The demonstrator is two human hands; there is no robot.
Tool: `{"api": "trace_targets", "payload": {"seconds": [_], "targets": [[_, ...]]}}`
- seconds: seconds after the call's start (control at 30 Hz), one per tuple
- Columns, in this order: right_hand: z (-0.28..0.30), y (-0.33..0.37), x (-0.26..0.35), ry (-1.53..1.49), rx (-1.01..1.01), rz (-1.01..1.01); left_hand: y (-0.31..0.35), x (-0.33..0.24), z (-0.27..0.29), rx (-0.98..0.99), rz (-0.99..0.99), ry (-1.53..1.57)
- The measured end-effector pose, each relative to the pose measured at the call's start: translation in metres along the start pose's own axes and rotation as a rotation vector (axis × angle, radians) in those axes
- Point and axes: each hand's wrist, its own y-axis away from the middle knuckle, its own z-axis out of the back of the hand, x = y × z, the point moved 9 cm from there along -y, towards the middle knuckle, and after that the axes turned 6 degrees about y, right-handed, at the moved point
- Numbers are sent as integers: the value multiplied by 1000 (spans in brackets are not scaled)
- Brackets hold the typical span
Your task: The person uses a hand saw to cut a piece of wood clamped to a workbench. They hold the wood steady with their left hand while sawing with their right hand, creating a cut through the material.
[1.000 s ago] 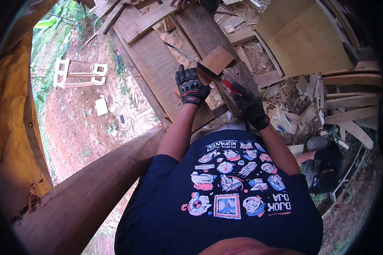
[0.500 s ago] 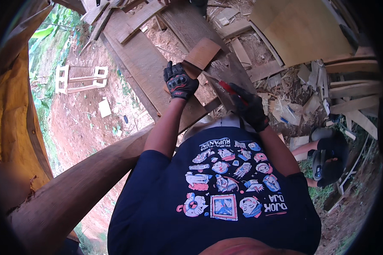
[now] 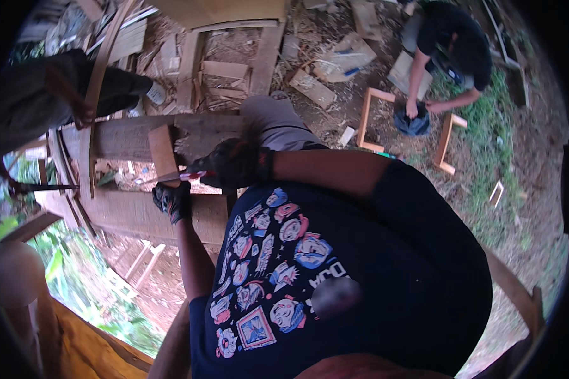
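Note:
Black gloves cover both my hands. My right hand [image 3: 232, 163] is closed round the red handle of a hand saw [image 3: 193, 175]; its thin blade points left and lies against a short brown wooden board [image 3: 162, 151]. The teeth are too small to make out. At the near end of that board, my left hand [image 3: 172, 201] is closed on it, just below the blade. The short board lies across the gap between a dark far plank [image 3: 123, 140] and a lighter near plank [image 3: 129, 210].
At the far left stands another person [image 3: 50, 101] beside a long upright strip of wood [image 3: 98, 82]. A crouching co-worker [image 3: 452, 47] handles a dark bag [image 3: 412, 120] at the far right, between two U-shaped wooden frames [image 3: 365, 120] [image 3: 447, 145]. Offcuts and shavings litter the ground.
My view has swung to the right, bringing the co-worker and wooden frames further in and the other person into sight at left. Both hands stay at the short board with the saw.

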Motion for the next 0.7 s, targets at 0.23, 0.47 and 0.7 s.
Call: {"api": "trace_targets", "payload": {"seconds": [0.23, 0.47, 0.7], "targets": [[14, 9, 43, -101, 54, 137, -11, 63, -42, 186, -13, 274], [36, -2, 47, -131, -116, 68, 1, 19, -18, 199, 41, -77], [60, 7, 51, -40, -64, 139, -1, -8, 3, 118, 122, -9]]}}
